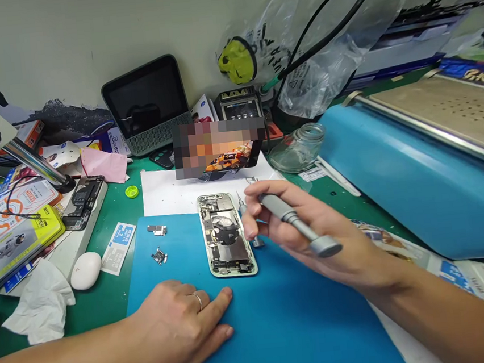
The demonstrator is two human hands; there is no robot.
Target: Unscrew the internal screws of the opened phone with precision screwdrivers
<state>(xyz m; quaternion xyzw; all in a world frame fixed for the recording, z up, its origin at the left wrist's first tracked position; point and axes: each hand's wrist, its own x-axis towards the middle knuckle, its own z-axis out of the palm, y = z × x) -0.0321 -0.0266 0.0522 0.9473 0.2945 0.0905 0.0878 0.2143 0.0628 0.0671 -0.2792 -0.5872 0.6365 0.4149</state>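
Observation:
My right hand (336,226) holds a grey precision screwdriver (285,210), raised right of an opened phone (237,251), its round cap toward my wrist. The driver's tip is hidden by my fingers. The phone lies on a blue mat (281,326) with its inner parts exposed. A second screwdriver (258,242) is beside the phone's right edge, partly behind my fingers. My left hand (178,321) rests on the mat below the phone, index finger and thumb stretched out, holding nothing. Left of the phone lie a small metal bracket (157,230) and a small dark phone part (159,256).
A propped phone screen (231,157), a smart display (146,102) and a glass jar (298,147) stand behind. To the right is a large blue machine (401,189). At left are a white earbud case (86,270), crumpled tissue (44,303), boxes (25,242) and a metal stand (41,161).

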